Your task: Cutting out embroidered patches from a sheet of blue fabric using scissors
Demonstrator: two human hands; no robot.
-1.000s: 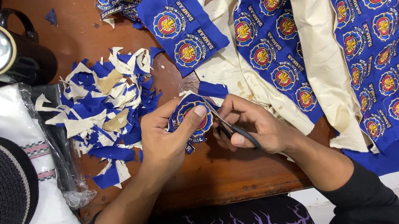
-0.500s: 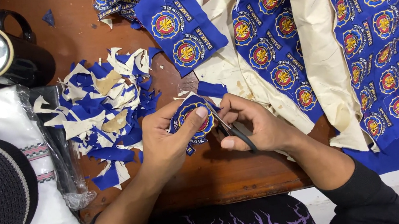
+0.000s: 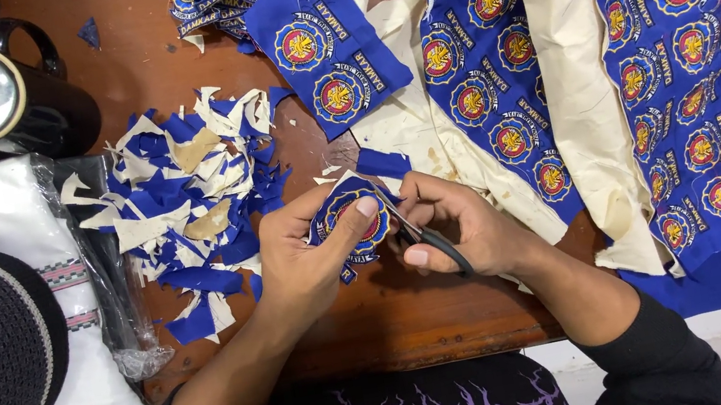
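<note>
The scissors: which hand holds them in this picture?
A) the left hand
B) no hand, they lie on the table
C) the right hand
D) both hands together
C: the right hand closes around the black scissors, while the left hand holds the round blue patch.

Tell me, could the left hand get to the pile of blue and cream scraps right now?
Probably not freely: the left hand is pinching a round blue patch. The scrap pile lies just beside it on the table with nothing between, so it looks reachable once the patch is set down.
</note>
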